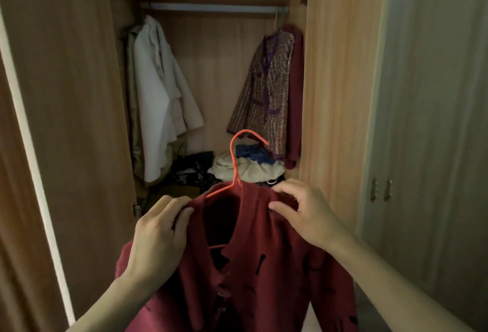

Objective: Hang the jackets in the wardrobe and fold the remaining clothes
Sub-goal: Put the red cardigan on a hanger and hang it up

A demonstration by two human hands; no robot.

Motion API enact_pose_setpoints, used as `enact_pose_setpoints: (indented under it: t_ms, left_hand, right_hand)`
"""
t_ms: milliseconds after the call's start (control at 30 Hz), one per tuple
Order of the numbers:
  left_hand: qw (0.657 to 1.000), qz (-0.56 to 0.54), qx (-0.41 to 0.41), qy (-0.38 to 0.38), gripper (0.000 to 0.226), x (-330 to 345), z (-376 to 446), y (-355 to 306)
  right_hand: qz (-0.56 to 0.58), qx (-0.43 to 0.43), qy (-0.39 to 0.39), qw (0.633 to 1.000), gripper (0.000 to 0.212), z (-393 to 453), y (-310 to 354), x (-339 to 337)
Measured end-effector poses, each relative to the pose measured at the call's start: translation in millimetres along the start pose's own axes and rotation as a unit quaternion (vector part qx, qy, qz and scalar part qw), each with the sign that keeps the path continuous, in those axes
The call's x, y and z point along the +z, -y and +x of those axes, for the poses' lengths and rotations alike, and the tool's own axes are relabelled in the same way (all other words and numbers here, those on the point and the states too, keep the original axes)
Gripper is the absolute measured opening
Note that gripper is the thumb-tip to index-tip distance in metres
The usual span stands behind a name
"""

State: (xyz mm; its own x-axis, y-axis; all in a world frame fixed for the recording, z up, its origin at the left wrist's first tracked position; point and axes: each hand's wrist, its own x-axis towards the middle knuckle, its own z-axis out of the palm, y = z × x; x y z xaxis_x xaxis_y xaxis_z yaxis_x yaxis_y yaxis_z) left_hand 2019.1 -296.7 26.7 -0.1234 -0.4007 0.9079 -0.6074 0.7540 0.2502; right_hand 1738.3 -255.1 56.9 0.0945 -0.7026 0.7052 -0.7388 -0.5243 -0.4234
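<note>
Your left hand [155, 236] and right hand [303, 213] each pinch a shoulder of the red jacket [258, 279], fingers curled tight, its hanger [233, 162] hook pointing up, the rail [211, 7] high above both hands

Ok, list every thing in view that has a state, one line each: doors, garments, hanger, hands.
Wooden wardrobe doors: open.
Dark red knitted jacket: on the hanger, held up before the wardrobe, not yet hung.
Red wire hanger: inside the jacket's neck, hook free.
Metal wardrobe rail: middle bare.
White coat: hanging at left.
Patterned brown jacket: hanging at right.
Left hand: grips the jacket's shoulder.
Right hand: pinches the collar.
Grey cupboard doors: closed.
</note>
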Motion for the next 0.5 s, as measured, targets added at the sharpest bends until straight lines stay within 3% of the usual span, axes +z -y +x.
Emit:
enact_pose_setpoints:
  t_ms: [167,267,367,500]
  left_hand:
    - [0.998,-0.022,-0.041,0.037,0.012,15,28,7]
    - [0.990,-0.048,-0.043,0.128,0.015,18,36,16]
    - [0.968,-0.096,-0.064,0.222,0.021,18,38,34]
    - [0.927,-0.232,-0.122,0.268,0.016,22,43,63]
  right_hand:
    - [-0.147,-0.036,-0.121,0.981,0.015,46,-12,31]
    - [-0.243,-0.047,-0.140,0.959,0.018,73,-20,44]
    - [-0.221,-0.063,-0.105,0.968,0.015,95,-25,65]
    - [-0.156,-0.062,-0.129,0.977,0.021,126,-30,97]
